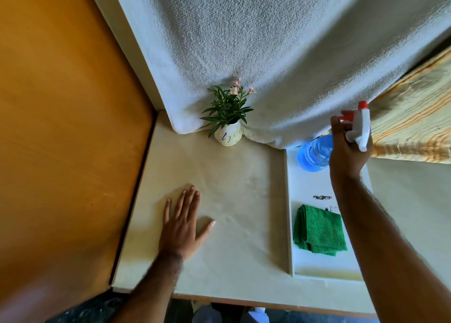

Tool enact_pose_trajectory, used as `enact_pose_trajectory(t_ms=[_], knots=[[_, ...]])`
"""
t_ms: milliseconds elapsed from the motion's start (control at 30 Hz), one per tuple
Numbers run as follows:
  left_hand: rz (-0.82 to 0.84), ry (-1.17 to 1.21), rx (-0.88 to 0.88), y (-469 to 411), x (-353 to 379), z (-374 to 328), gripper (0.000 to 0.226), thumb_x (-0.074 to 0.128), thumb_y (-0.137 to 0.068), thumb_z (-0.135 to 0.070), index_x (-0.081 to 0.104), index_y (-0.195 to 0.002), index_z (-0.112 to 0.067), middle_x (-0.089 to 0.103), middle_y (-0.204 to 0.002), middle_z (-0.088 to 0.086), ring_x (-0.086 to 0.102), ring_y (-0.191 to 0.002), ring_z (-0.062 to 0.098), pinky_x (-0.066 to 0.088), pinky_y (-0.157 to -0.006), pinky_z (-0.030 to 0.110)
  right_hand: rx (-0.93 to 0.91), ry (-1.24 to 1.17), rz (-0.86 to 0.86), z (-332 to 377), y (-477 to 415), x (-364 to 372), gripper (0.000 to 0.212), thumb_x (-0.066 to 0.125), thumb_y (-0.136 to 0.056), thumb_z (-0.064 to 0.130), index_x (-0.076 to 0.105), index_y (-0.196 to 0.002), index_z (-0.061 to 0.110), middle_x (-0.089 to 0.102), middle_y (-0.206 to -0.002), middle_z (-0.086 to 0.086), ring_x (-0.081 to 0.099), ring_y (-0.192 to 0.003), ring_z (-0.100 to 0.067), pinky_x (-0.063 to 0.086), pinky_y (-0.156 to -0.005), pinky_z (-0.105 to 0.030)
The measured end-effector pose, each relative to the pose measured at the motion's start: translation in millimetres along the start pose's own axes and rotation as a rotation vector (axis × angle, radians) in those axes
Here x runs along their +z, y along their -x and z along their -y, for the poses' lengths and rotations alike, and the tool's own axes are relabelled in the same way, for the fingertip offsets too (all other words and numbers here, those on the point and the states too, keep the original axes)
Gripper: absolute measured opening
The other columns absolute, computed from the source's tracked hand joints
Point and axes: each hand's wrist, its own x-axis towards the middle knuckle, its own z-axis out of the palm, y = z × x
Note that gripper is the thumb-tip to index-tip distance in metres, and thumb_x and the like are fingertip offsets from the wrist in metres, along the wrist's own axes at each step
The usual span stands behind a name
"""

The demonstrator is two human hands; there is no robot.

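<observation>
Left hand (181,227) flat on cream table (234,249); right hand (346,151) grips spray bottle (314,154); towel (268,42) behind.

The single view came from a wide-angle camera worn on the person's head, facing forward and steeply down over the cream table (231,200). It sat close above the near edge, so both forearms ran in from the bottom: the left hand (181,225) lay low at centre-left, and the right hand (349,147), gripping the spray bottle (317,154), was higher at the right. The lens bowed the orange panel (61,127) on the left. The white towel (268,42) at the far side filled the top. Blurred shapes at the bottom edge were perhaps knees.
</observation>
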Motion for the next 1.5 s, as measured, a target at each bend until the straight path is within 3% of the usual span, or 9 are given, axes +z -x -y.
enact_pose_trajectory(t_ms=[100, 267, 500, 667, 800, 900, 1067, 1267, 1500], knots=[[0.016, -0.002, -0.004, 0.2, -0.8, 0.7, 0.096, 0.026, -0.098, -0.081, 0.016, -0.169, -0.017, 0.02, -0.178, 0.006, 0.021, -0.164, 0.027, 0.025, -0.129, 0.061, 0.001, 0.031, 0.005, -4.7, -1.9, 0.2, 0.022, 0.077, -0.088, 0.015, 0.073, -0.11, 0.016, 0.07, -0.091, 0.01, 0.064, -0.077, -0.004, 0.052, -0.075, -0.021], [0.044, -0.007, -0.004, 0.2, -2.7, -0.2, 0.096, 0.025, -0.098, -0.081, 0.017, -0.169, -0.016, 0.02, -0.178, 0.007, 0.02, -0.164, 0.028, 0.027, -0.129, 0.062, -0.022, 0.066, 0.061, -1.3, 1.6, 1.1, 0.027, 0.079, -0.087, 0.019, 0.072, -0.102, 0.041, 0.072, -0.083, 0.022, 0.064, -0.074, -0.004, 0.055, -0.073, -0.028], [0.064, -0.003, -0.008, -0.6, -6.9, -1.7, 0.097, 0.023, -0.098, -0.081, 0.019, -0.168, -0.015, 0.02, -0.178, 0.007, 0.023, -0.163, 0.029, 0.027, -0.129, 0.062, 0.006, 0.103, 0.108, -21.4, 15.1, -7.5, 0.019, 0.08, -0.088, 0.027, 0.073, -0.104, 0.03, 0.073, -0.097, 0.003, 0.069, -0.086, -0.017, 0.059, -0.082, -0.046], [0.078, -0.011, -0.014, -0.5, -6.3, -0.4, 0.098, 0.023, -0.097, -0.082, 0.016, -0.169, -0.016, 0.016, -0.178, 0.007, 0.019, -0.164, 0.028, 0.024, -0.13, 0.062, 0.026, 0.129, 0.181, -21.9, 13.7, -7.6, 0.026, 0.085, -0.082, 0.032, 0.071, -0.104, 0.031, 0.069, -0.086, 0.01, 0.062, -0.074, -0.011, 0.057, -0.075, -0.036], [0.077, -0.002, -0.014, -0.2, -6.2, -0.1, 0.098, 0.02, -0.097, -0.083, 0.014, -0.169, -0.017, 0.015, -0.179, 0.006, 0.017, -0.164, 0.027, 0.022, -0.131, 0.061, 0.142, 0.372, 0.23, -31.9, 22.4, -23.0, 0.069, 0.082, -0.068, 0.066, 0.066, -0.115, 0.018, 0.071, -0.102, 0.006, 0.067, -0.092, -0.002, 0.056, -0.088, -0.029], [0.071, 0.002, -0.017, -0.8, -7.9, -1.0, 0.097, 0.023, -0.097, -0.081, 0.016, -0.169, -0.016, 0.016, -0.178, 0.006, 0.019, -0.164, 0.027, 0.023, -0.13, 0.062, 0.09, 0.508, 0.265, -43.9, 59.2, -59.4, 0.076, 0.082, -0.077, 0.056, 0.049, -0.136, 0.02, 0.056, -0.128, 0.006, 0.058, -0.115, -0.012, 0.048, -0.098, -0.026], [0.053, 0.015, -0.016, -0.8, -12.2, -5.0, 0.094, 0.03, -0.097, -0.077, 0.023, -0.168, -0.014, 0.021, -0.177, 0.008, 0.021, -0.163, 0.028, 0.028, -0.128, 0.064, -0.226, 0.975, 0.748, -63.4, 139.9, -157.1, 0.074, 0.054, -0.082, 0.079, 0.053, -0.119, 0.015, 0.051, -0.117, 0.0, 0.055, -0.104, -0.023, 0.053, -0.09, -0.035], [0.014, 0.03, -0.01, 0.7, -16.2, -7.1, 0.092, 0.04, -0.096, -0.073, 0.033, -0.164, -0.012, 0.03, -0.174, 0.01, 0.031, -0.16, 0.031, 0.034, -0.125, 0.065, -0.325, 1.145, 0.966, -70.1, 157.2, -189.8, 0.077, 0.056, -0.091, 0.056, 0.043, -0.151, 0.011, 0.039, -0.16, -0.013, 0.039, -0.145, -0.029, 0.04, -0.116, -0.047], [0.023, 0.029, -0.006, 1.3, -14.0, -5.0, 0.093, 0.039, -0.096, -0.074, 0.029, -0.166, -0.013, 0.027, -0.175, 0.009, 0.028, -0.161, 0.029, 0.032, -0.125, 0.064, -0.296, 1.223, 0.824, -55.8, 148.3, -156.2, 0.074, 0.085, -0.065, -0.006, 0.064, -0.134, 0.007, 0.067, -0.133, -0.015, 0.069, -0.113, -0.036, 0.062, -0.079, -0.048]])
